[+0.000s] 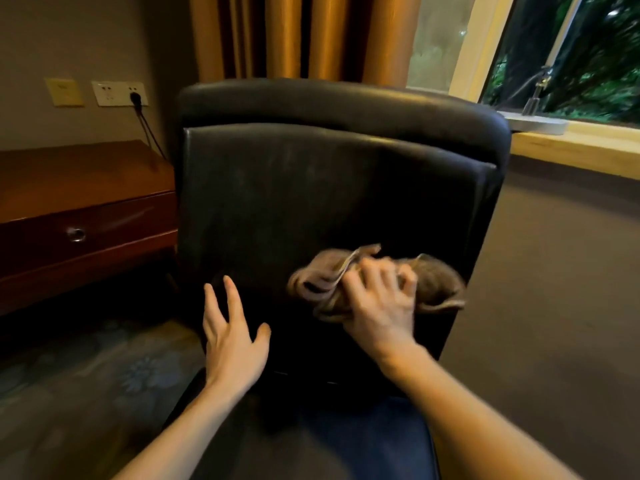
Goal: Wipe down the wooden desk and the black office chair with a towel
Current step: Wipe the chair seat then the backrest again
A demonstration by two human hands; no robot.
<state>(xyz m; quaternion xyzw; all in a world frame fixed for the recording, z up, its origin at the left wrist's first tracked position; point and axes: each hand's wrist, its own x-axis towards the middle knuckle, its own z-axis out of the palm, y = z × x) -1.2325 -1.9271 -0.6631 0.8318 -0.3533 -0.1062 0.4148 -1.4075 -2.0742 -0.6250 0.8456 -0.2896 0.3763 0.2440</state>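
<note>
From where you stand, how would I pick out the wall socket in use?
Look at the wall above the wooden desk, left of the black office chair. Of two plates side by side, it is the white socket plate on the right, carrying a black plug; the yellowish plate beside it has none.

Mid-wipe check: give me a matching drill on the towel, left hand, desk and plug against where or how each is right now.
Column 1
1. towel
2. left hand
3. wooden desk
4. black plug

Column 2
A. in the wall socket
B. open, fingers spread, low by the black office chair back
C. bunched under the right hand, against the chair back
D. left of the chair, drawer shut

Pairs: 1-C, 2-B, 3-D, 4-A
</note>
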